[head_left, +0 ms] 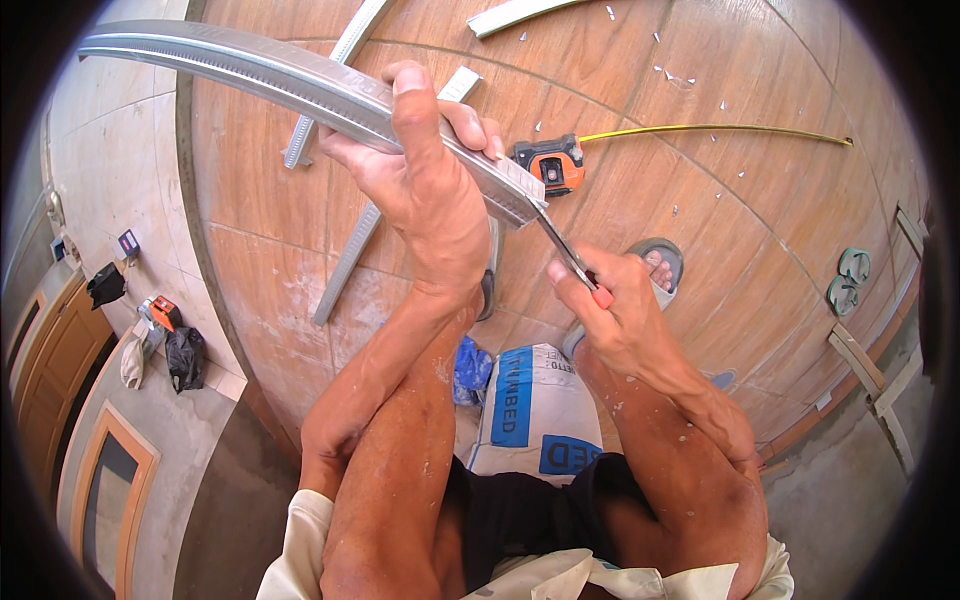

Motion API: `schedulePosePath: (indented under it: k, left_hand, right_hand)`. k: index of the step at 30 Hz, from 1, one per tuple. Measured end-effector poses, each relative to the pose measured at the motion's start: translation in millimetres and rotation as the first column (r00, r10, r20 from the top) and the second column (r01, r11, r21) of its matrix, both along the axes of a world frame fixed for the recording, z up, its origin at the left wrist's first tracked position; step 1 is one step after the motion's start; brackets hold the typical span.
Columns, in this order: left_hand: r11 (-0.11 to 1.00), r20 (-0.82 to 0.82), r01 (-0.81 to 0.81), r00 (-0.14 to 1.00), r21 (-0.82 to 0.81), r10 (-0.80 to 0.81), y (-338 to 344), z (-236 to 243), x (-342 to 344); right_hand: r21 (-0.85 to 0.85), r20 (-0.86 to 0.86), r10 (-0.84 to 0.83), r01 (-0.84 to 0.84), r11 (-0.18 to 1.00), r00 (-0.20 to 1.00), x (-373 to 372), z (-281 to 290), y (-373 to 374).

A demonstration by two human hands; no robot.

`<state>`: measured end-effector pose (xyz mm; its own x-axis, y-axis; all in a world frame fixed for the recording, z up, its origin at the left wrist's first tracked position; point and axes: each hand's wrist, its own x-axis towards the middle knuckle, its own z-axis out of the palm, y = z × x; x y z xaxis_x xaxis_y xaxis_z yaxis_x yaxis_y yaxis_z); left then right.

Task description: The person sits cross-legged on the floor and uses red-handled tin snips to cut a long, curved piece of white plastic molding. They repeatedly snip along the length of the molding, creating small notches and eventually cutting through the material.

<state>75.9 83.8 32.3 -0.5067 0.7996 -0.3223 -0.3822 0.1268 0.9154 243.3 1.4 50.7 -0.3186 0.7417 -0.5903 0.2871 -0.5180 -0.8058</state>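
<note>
A long silvery metal channel (290, 85) slants from the upper left down to the middle of the view. My left hand (425, 180) is wrapped round it near its right end, thumb along the near side. In my right hand (625, 305) is a pair of metal snips (565, 250) with a bit of red grip showing. The tips of the snips meet the cut end of the channel; whether the blades are closed on the metal cannot be made out. Just beyond that end, an orange and black tape measure (552, 165) lies on the floor, its yellow blade (715, 128) drawn out rightward.
More metal channels (347, 262) lie on the wood-look tiled floor (270, 230), with small metal offcuts (672, 76) scattered at the upper right. A white and blue sack (535, 410) is between my legs. Green slippers (850, 280) lie at right; black bags (185, 358) are at left.
</note>
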Motion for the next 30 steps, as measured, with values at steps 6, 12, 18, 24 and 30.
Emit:
schedulePosePath:
  k: [6, 12, 18, 24, 30]
  left_hand:
    - [0.999, -0.019, -0.012, 1.000, 0.049, 0.013, 0, 0, -3]
    - [1.000, 0.071, 0.021, 0.997, 0.002, -0.021, 9, -4, -32]
    - [0.970, 0.335, 0.228, 0.924, -0.090, -0.186, 0, -10, -48]
    - [0.938, 0.498, 0.348, 0.815, -0.012, -0.296, -4, -20, -53]
    - [0.964, 0.576, 0.263, 0.786, 0.020, -0.226, -1, -20, -44]
  right_hand:
    - [-0.017, 0.036, 0.077, -0.076, 0.997, 0.996, 0, 5, 8]
    - [-0.139, -0.102, 0.154, -0.167, 0.976, 0.983, 13, 5, 9]
    - [-0.225, -0.201, 0.250, -0.293, 0.929, 0.947, 16, 4, 13]
    - [-0.226, -0.236, 0.281, -0.334, 0.915, 0.930, 9, 11, 15]
    - [-0.191, -0.166, 0.273, -0.302, 0.934, 0.948, 5, 15, 17]
